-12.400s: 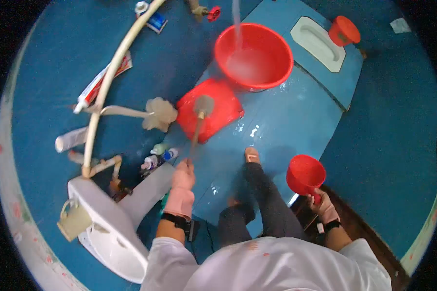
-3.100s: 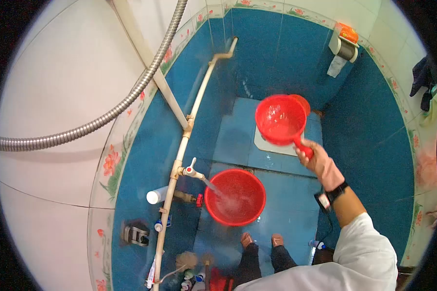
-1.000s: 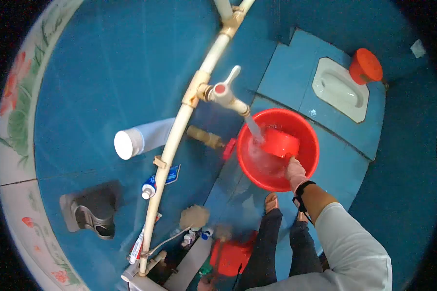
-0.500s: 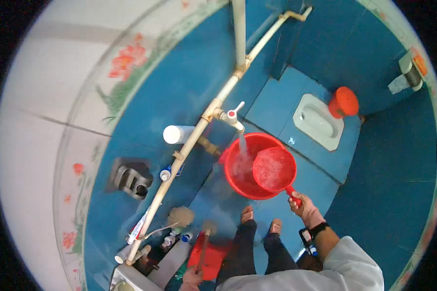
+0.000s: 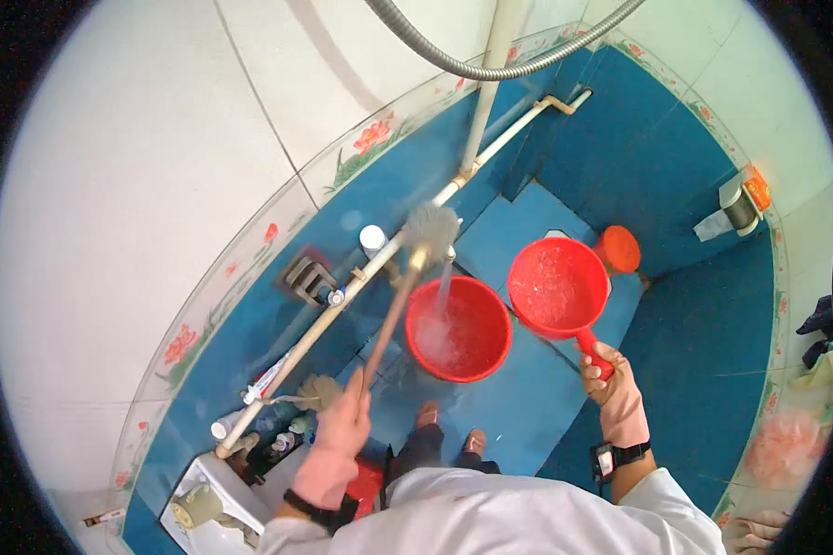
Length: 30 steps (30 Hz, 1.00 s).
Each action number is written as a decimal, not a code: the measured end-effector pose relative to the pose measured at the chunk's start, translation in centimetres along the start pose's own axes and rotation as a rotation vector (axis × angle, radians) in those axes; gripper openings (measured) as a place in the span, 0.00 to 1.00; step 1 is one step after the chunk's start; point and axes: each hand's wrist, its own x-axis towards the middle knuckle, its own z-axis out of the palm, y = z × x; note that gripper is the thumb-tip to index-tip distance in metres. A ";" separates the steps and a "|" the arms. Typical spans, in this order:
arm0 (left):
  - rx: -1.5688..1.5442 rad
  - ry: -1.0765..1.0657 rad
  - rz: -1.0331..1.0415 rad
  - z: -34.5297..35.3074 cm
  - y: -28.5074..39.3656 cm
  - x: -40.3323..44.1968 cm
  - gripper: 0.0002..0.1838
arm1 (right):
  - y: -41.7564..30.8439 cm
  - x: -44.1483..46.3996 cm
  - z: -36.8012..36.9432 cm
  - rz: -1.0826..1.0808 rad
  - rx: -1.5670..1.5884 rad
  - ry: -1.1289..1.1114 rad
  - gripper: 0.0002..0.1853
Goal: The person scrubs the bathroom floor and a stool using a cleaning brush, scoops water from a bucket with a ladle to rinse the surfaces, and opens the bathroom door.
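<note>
My left hand (image 5: 342,424), in what looks like a pink glove, is closed round the handle of a long-handled brush (image 5: 392,319). Its grey bristle head (image 5: 430,229) is raised in front of the wall pipe and hides most of the tap. My right hand (image 5: 613,377) grips a red water dipper (image 5: 557,287) by its short handle, with rippling water inside. Between my hands, on the floor, stands a red bucket (image 5: 458,356), into which a stream of water (image 5: 444,289) falls.
A pale pipe (image 5: 324,319) runs along the blue wall. An orange-red pail (image 5: 618,248) stands in the far corner, beside a squat toilet mostly hidden by the dipper. A metal shower hose (image 5: 491,71) hangs overhead. At lower left is a white basin (image 5: 199,481).
My left hand has lifted the brush from low by the red container up to pipe height. My right hand has raised the dipper away from the bucket, to the right. The view has shifted.
</note>
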 end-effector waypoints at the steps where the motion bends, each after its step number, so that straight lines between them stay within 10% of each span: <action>1: 0.018 -0.038 -0.055 -0.3 0.7 1.7 0.22 | -0.5 -0.4 0.8 -0.022 -0.018 -0.013 0.17; 14: -0.225 0.049 -0.031 1.8 -1.2 10.6 0.19 | -5.0 0.8 10.4 0.009 -0.024 -0.236 0.22; 30: -0.392 -0.094 -0.307 -1.6 -1.6 6.2 0.17 | -5.4 3.0 21.9 -0.106 -0.280 0.041 0.11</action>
